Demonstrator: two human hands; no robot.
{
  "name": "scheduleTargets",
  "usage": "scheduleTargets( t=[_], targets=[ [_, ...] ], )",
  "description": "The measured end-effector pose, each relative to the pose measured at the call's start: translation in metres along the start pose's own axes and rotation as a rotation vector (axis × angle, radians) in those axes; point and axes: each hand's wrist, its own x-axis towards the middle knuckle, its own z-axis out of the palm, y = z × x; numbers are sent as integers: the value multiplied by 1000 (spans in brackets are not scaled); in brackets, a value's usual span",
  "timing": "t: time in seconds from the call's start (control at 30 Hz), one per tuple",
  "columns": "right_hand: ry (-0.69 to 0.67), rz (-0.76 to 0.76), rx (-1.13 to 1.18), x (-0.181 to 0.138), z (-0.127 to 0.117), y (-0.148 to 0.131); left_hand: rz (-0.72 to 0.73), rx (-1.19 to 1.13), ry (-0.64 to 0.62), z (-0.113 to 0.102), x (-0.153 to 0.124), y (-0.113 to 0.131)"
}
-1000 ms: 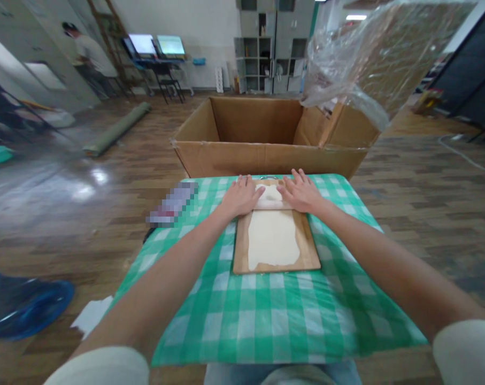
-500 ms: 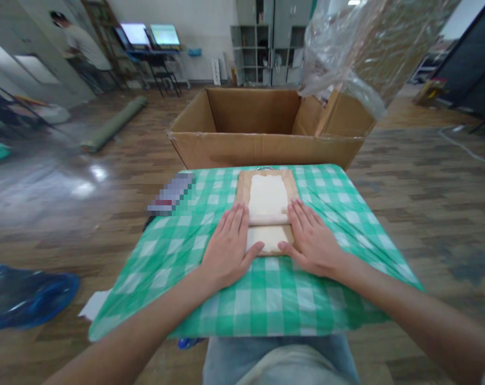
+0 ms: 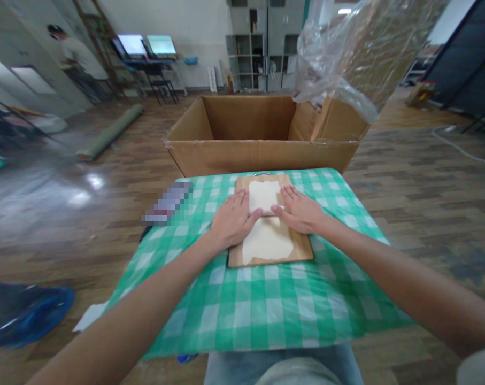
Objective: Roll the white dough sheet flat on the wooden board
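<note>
A thin, pale sheet of dough [image 3: 268,241] lies flat on a wooden cutting board [image 3: 302,253]. Across the dough runs a light rolling pin [image 3: 268,213], of which only a short stretch shows between my hands. My left hand [image 3: 233,218] lies over the pin's left end, fingers stretched forward and thumb pointing inward. Over the right end rests my right hand [image 3: 301,210], also flat with straight fingers and the thumb turned in. Both palms press from above and neither hand is wrapped round the pin. The pin's ends are hidden beneath the hands.
A green-and-white checked cloth [image 3: 242,315] covers the small table. At its left edge lies a blurred-out flat object [image 3: 168,203]. Beyond stands a large open cardboard box [image 3: 262,155] with plastic wrap [image 3: 322,59]. A person [image 3: 79,59] is at the far left.
Both hands have moved forward with the rolling pin, from the middle of the dough toward its far part. More dough and board show on the near side. The view has shifted slightly.
</note>
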Motion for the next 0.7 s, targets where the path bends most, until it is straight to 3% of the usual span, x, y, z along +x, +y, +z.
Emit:
scheduleTargets(
  t=[0.17,0.3,0.43,0.7],
  targets=[
    [97,55,-105,61,10,30,-34,-37,-14,9,71,-23],
    [135,93,-115,74,10,35,-42,-47,-20,11,92,-32],
    [157,70,-114,53,6,22,-41,-7,-5,11,68,-23],
    [58,3,-68,-28,0,-18,58,11,48,-7,-33,17]
  ],
)
